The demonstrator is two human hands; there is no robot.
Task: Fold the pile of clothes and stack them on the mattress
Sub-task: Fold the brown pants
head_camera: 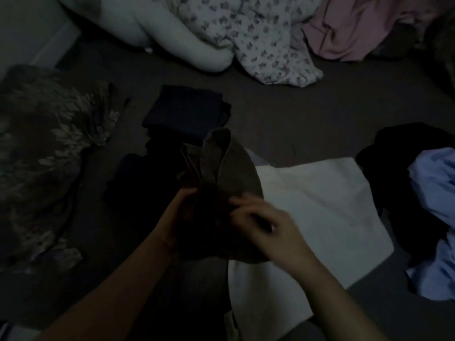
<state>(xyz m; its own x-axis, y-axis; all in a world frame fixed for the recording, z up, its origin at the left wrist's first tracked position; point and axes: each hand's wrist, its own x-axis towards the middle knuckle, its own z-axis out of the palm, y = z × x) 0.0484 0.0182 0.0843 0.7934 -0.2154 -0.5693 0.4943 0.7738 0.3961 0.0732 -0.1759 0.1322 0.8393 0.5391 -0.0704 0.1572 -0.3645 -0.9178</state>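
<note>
The scene is dim. A grey-brown garment point(231, 168) is held up in the middle, its top end curling over. My left hand point(182, 212) grips its lower left part. My right hand point(261, 222) pinches the cloth from the right, a little blurred. A folded dark navy stack point(187, 109) lies just behind it on the grey mattress point(283, 114). A flat white cloth point(320, 205) is spread under and to the right of my hands. At the right edge sits an unfolded pile with a black garment point(403, 153) and a light blue one point(435, 193).
A dark leaf-patterned cushion point(46, 153) lies at the left. At the back are a white pillow point(172, 35), a floral duvet point(261, 40) and a pink cloth point(357, 28). More dark clothing point(138, 183) lies left of my hands.
</note>
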